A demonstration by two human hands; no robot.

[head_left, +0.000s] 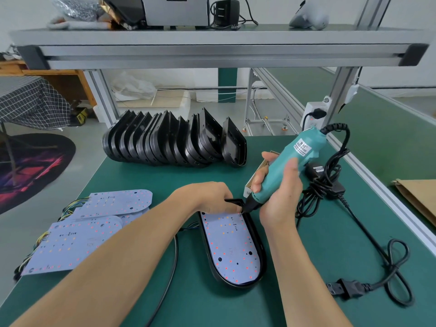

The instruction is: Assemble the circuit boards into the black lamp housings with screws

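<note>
The right hand (280, 185) wraps around a teal electric screwdriver (290, 161), fingers curled over its body, thumb on the near side; the tool tilts down and to the left, its black tip at the far end of the circuit board (230, 246). The left hand (210, 197) reaches in from the left with its forearm stretched across the table, fingers bent down at the far end of the board right by the tip; whether they pinch a screw I cannot tell. The board lies inside a black lamp housing (260, 253) on the green table (141, 175). More boards (77, 241) lie stacked to the left. A row of empty housings (174, 140) stands on edge behind. A coiled black cord (323, 185) lies to the right.
</note>
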